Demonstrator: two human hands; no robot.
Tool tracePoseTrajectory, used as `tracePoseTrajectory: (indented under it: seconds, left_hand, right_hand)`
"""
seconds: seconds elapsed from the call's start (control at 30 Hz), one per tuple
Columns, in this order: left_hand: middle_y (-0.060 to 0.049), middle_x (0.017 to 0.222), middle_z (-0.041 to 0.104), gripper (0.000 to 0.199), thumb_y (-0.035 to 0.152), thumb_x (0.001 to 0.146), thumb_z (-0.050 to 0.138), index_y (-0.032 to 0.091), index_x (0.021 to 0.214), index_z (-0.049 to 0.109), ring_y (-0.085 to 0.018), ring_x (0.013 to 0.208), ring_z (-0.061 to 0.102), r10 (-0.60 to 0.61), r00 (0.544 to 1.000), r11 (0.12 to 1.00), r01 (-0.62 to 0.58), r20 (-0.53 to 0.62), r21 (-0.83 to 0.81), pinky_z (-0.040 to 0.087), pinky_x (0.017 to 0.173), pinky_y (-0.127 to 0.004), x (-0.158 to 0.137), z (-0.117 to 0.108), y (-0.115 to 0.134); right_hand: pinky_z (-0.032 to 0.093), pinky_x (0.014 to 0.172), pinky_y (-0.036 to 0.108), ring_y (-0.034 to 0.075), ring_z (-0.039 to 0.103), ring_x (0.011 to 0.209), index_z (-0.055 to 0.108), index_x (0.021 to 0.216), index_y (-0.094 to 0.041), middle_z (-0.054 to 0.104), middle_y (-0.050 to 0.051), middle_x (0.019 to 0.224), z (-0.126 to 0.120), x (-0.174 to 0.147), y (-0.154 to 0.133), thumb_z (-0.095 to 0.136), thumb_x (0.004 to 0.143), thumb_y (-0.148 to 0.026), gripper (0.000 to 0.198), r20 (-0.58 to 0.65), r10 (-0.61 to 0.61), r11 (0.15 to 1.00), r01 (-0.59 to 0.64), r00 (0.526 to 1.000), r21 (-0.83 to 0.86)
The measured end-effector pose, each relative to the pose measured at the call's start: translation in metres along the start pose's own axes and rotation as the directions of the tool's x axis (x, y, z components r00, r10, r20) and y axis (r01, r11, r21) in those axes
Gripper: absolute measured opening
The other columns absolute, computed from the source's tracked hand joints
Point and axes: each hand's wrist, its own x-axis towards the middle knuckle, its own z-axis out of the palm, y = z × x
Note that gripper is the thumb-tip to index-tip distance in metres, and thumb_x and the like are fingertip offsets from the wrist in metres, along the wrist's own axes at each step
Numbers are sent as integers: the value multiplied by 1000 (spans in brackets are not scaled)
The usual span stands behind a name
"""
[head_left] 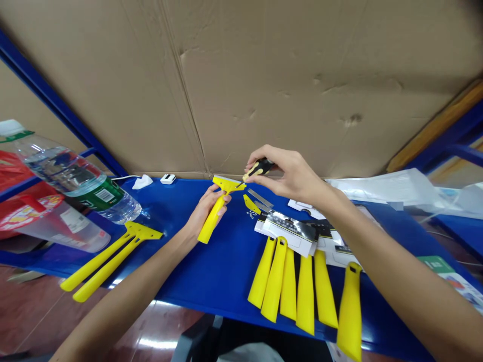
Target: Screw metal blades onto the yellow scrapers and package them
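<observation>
My left hand [207,207] is wrapped round the handle of a yellow scraper [211,221], its wide head tilted up and away from me. In my right hand [285,168] is a screwdriver [260,168] with a black and pale yellow handle. Its tip meets the right end of the scraper's head; any screw there is too small to make out. Just right of the scraper lie a loose yellow head piece [251,204], thin metal blades [260,197] and several small screws or nuts [249,214].
Several yellow handles [306,296] lie along the front right of the blue table [211,281], below white and black boxes [290,229]. Two scrapers [113,256] rest at left, beside a water bottle [81,176] and plastic cup [71,223]. Cardboard [264,90] stands behind.
</observation>
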Motion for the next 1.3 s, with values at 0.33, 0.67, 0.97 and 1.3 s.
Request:
tracePoseTrajectory:
  seconds: [0.33,0.67,0.97,1.3]
  left_hand:
    - [-5,108,69,44,12,87,79,23,124,58,-9,75,66,10,1000,1000,-10,-4,-5,44,46,-13,-2,5,2]
    - [-4,102,70,50,15,83,85,23,122,55,-9,71,66,21,999,999,-18,-50,47,42,45,-13,1,1,-3]
    - [-1,92,70,50,24,81,92,24,118,59,-7,58,62,49,997,989,-39,-67,144,40,43,-13,-1,0,2]
    - [1,88,67,42,22,83,88,23,110,55,-5,54,58,38,996,992,-28,-82,119,40,41,-12,2,-4,3]
  right_hand:
    - [60,89,42,25,72,101,63,118,-24,76,10,116,4,-1,0,73,98,-36,25,-31,61,993,-58,998,105]
    - [57,88,43,26,69,99,65,110,-23,73,8,110,6,0,5,77,96,-37,23,-65,-7,999,3,998,-52]
    - [58,76,37,23,74,88,64,100,-22,78,6,99,7,-3,6,82,92,-42,28,-130,42,999,-40,991,17]
    - [59,92,42,25,74,105,64,120,-24,76,9,119,7,-1,0,72,100,-34,24,21,10,998,-11,1000,55]
